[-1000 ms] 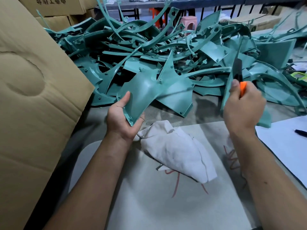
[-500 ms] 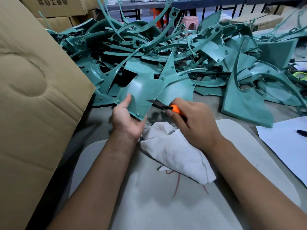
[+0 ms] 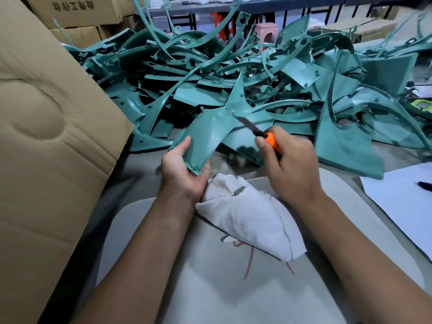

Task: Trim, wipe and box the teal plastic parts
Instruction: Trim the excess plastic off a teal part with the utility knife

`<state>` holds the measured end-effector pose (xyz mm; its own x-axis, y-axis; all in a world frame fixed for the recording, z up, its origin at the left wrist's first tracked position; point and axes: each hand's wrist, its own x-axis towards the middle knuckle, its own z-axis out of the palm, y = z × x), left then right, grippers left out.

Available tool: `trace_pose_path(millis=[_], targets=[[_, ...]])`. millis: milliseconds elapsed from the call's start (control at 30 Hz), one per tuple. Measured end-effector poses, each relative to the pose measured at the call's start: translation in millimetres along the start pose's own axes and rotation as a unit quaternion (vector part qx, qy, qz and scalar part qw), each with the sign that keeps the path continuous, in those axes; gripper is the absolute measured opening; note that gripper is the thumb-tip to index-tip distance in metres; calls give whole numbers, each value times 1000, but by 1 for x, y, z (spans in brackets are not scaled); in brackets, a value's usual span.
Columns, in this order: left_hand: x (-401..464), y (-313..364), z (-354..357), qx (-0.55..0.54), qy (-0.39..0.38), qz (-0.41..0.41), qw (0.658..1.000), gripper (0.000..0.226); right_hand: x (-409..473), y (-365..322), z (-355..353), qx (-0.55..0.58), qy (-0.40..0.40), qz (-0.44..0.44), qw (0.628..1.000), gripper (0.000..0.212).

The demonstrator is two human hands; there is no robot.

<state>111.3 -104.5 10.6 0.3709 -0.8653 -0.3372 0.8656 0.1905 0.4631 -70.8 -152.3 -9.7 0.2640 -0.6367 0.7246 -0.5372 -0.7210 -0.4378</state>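
2 hands work above the table's near edge: the left hand [image 3: 181, 169] grips a teal part [image 3: 205, 136] by its lower corner, the right hand [image 3: 289, 164] holds a knife [image 3: 259, 133], its blade against the part's upper edge; a white cloth [image 3: 250, 218] lies below on the grey mat [image 3: 210, 288].

Dark printed characters are carried on the side of a cardboard box [image 3: 77, 10] at the far left. They are seen upside down, and no single character can be made out with certainty. Red pen strokes are drawn on the grey mat [image 3: 210, 288] in the near middle, partly covered by a white cloth [image 3: 252, 218]; no letter or number can be read in them. No other text, label, brand or number is legible anywhere else.
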Motion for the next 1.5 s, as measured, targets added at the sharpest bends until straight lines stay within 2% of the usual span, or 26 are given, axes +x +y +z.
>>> trace_pose_path(millis=[167, 367, 467, 600, 667, 733, 800, 900, 967, 1033, 1100, 1200, 1233, 1300, 1333, 1367, 1400, 1433, 1500], targets=[[-2, 3, -3, 47, -19, 1, 999, 23, 4, 24, -8, -26, 66, 113, 991, 38], [2, 12, -10, 68, -65, 37, 995, 46, 10, 47, -24, -42, 140, 217, 965, 45], [4, 15, -13, 72, -88, 53, 992, 44, 10, 51, -23, -43, 138, 229, 963, 48], [11, 23, -18, 17, -116, 55, 992, 37, 15, 58, -27, -49, 142, 278, 949, 49], [16, 28, -22, 91, -133, 82, 984, 33, 16, 61, -31, -34, 163, 301, 939, 50], [20, 32, -26, 153, -146, 125, 969, 32, 14, 57, -32, -19, 181, 276, 944, 47], [26, 36, -31, 180, -134, 167, 960, 37, 12, 46, -28, 11, 175, 217, 960, 35], [30, 39, -35, 232, -120, 205, 943, 37, 8, 29, -16, 71, 67, 139, 985, 18], [32, 40, -41, 284, -135, 227, 922, 39, 5, 20, -10, 61, 3, 90, 994, 17], [32, 43, -43, 369, -169, 250, 879, 33, 2, 13, -5, 35, -37, 61, 997, 21], [34, 48, -44, 422, -225, 248, 843, 31, 0, 11, -3, 2, -73, 51, 996, 26], [36, 54, -42, 464, -268, 263, 802, 45, 0, 12, 0, -64, -124, 63, 988, 29], [36, 55, -41, 483, -274, 271, 786, 43, 0, 11, 1, -75, -131, 69, 986, 30], [32, 57, -39, 524, -309, 289, 739, 14, -1, 10, 2, -84, -134, 74, 985, 31], [29, 58, -37, 540, -331, 295, 715, 19, -1, 10, 3, -89, -137, 74, 984, 31], [27, 58, -36, 548, -353, 297, 698, 45, -1, 10, 3, -101, -145, 75, 981, 31], [27, 58, -36, 555, -364, 286, 691, 65, -1, 10, 4, -118, -154, 78, 978, 31], [26, 56, -34, 555, -367, 282, 692, 73, -1, 9, 5, -133, -160, 82, 975, 30], [23, 52, -33, 557, -367, 283, 689, 56, -2, 10, 8, -146, -160, 94, 972, 30]])
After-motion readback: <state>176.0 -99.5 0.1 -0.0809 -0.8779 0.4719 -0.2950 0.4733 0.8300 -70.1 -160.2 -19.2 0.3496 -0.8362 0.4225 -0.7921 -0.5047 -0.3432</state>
